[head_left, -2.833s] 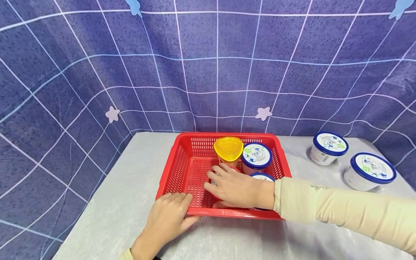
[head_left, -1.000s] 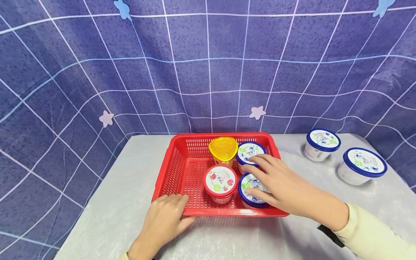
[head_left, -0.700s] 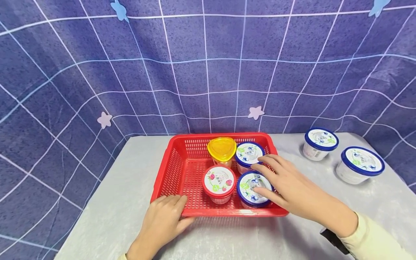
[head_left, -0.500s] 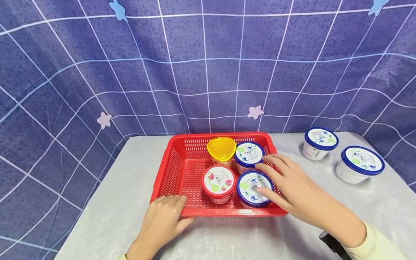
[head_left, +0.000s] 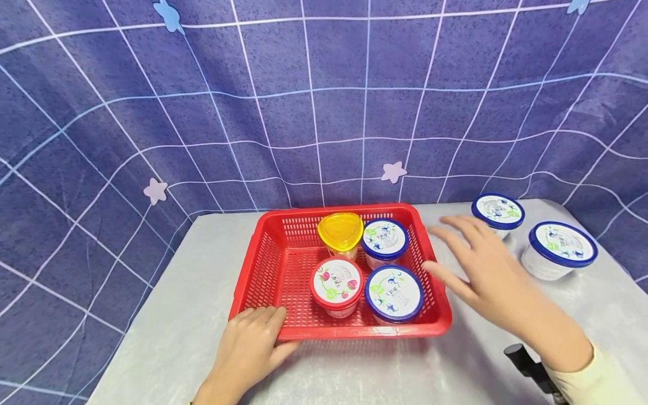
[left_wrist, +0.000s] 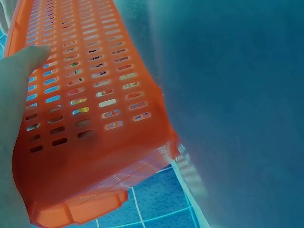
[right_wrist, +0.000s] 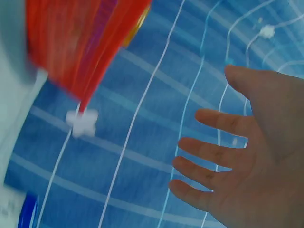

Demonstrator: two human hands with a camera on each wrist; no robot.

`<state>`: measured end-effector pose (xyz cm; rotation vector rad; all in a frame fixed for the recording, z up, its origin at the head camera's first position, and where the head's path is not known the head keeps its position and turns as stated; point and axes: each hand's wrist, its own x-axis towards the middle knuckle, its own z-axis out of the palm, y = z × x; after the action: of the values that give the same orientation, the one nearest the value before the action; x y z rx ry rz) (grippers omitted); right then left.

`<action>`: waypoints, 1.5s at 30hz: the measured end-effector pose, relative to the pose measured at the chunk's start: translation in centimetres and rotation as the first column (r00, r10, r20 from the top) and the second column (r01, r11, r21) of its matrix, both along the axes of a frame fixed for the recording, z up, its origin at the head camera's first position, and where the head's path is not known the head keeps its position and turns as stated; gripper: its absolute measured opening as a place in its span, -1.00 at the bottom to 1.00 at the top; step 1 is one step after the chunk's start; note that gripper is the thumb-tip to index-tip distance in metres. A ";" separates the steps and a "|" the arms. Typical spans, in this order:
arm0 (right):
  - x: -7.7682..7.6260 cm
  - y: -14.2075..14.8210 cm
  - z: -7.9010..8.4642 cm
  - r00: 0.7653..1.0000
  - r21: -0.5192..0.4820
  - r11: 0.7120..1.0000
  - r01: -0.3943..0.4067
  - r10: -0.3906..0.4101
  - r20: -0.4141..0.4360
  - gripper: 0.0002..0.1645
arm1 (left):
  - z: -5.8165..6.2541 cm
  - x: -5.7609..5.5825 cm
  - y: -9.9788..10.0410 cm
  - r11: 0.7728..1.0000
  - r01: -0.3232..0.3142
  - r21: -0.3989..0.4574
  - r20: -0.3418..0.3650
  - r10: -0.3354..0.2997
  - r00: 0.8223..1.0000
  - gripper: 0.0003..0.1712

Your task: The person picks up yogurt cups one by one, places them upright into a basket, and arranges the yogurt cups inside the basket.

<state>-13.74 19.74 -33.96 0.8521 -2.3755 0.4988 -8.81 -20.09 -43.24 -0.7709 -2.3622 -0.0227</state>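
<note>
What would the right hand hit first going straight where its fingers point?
Probably the right rim of the red basket, unless the right hand is high enough to clear it; depth is unclear.

Red basket (head_left: pixel 334 333), yellow-lidded cup (head_left: pixel 341 232), blue-rimmed white tubs (head_left: pixel 395 293), grid-patterned purple cloth (head_left: pixel 283 115)

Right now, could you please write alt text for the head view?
A left hand grips a red basket holding a yellow-lidded cup, a red-lidded cup and two blue-lidded cups. The open right hand hovers near two more blue-lidded cups on the table.
</note>
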 end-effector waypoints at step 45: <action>-7.4 17.2 -6.9 0.619 0.236 0.799 0.553 -0.583 0.526 -0.01 | 0.1 0.0 0.0 0.999 0.022 0.037 -0.008 -0.022 1.000 -0.40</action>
<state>-21.18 36.91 -40.86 -0.1320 -3.0310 0.4672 -8.84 -20.14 -43.18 -0.7777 -2.3393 -0.0727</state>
